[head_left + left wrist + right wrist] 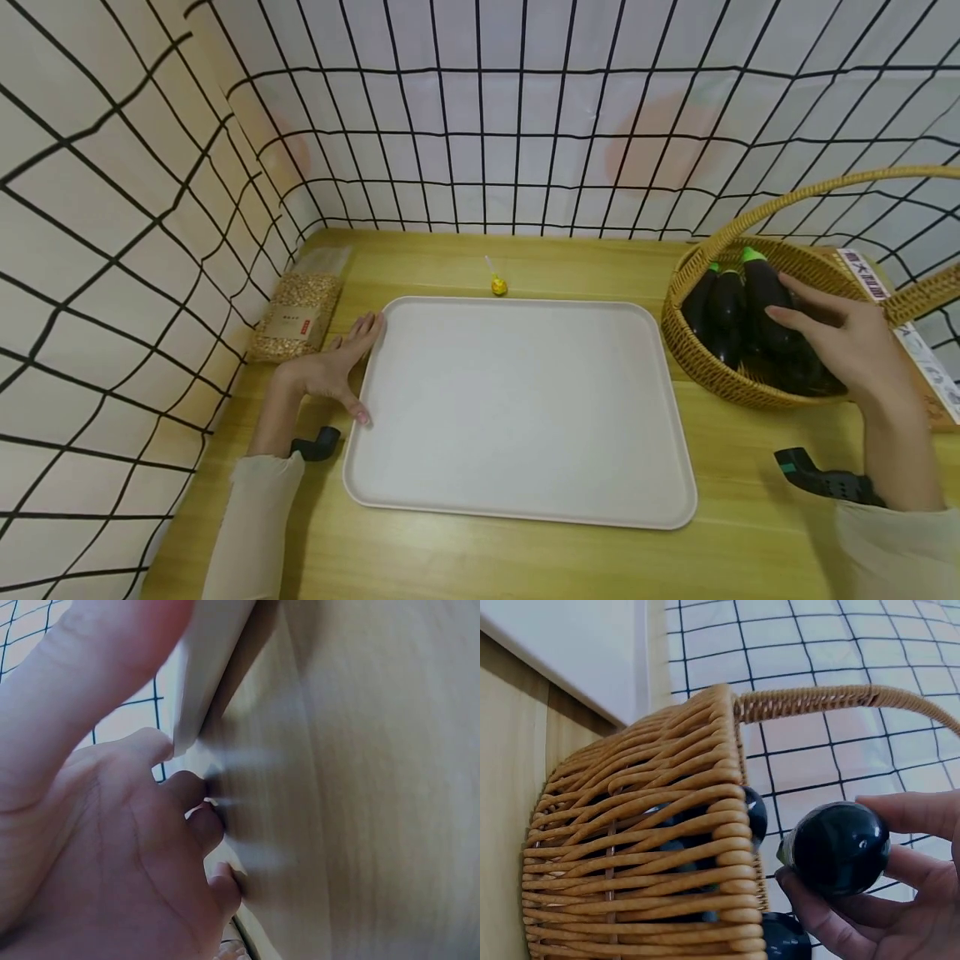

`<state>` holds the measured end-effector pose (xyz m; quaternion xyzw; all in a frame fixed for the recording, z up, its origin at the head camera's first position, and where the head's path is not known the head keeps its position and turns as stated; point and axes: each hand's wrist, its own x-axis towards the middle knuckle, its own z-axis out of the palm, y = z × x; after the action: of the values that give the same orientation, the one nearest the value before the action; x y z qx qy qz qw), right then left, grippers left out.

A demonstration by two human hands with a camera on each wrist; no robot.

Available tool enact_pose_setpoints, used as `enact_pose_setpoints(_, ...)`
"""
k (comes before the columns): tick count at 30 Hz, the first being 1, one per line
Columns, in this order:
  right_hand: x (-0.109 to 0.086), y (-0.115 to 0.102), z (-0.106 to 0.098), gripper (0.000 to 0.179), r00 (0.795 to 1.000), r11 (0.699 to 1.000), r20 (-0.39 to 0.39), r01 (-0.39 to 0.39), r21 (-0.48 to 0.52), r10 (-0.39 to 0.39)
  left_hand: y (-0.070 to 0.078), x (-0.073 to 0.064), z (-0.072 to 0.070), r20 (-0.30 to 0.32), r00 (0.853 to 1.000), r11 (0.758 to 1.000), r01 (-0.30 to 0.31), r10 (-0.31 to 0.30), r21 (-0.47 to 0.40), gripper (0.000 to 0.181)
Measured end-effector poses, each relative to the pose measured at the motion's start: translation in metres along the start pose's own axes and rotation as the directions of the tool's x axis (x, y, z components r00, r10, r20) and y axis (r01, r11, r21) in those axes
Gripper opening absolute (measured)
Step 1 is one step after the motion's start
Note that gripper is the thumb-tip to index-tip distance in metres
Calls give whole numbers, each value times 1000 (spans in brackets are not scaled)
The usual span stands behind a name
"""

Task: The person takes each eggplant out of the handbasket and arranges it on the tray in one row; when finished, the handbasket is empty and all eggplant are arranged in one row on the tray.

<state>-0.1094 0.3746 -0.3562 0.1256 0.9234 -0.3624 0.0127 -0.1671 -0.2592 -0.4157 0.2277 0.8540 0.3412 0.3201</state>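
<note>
My right hand grips a dark eggplant with a green stem end, over the wicker basket at the right. The right wrist view shows the fingers and thumb round this eggplant, which is outside the basket's rim there. More eggplants lie in the basket, partly hidden behind the weave in that view. At the other side, my left hand spreads its fingers along the left edge of a white tray, the thumb at the rim. Its fingertips reach down to the tabletop in the left wrist view.
A bag of grains lies beyond the left hand. Behind the tray is a small yellow lollipop. The basket's tall handle arches over the right side. Black wire mesh borders the table at the back and sides.
</note>
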Motion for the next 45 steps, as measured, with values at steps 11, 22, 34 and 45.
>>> enact_pose_setpoints(11,-45,-12,-15,66,997,995,52,54,-87,-49,0,-1,-1,6,1000,1000,-10,10,-5,164)
enact_pose_setpoints(22,-80,-57,-1,61,943,960,293,218,-173,-161,-1,-1,0,5,1000,1000,-4,4,12,164)
enact_pose_setpoints(34,-56,-173,145,55,806,925,457,353,138,-376,-1,1,-1,4,1000,1000,10,-10,19,164)
enact_pose_setpoints(45,-43,-221,248,56,766,892,458,372,258,-452,-2,2,0,-13,1000,999,21,-21,28,164)
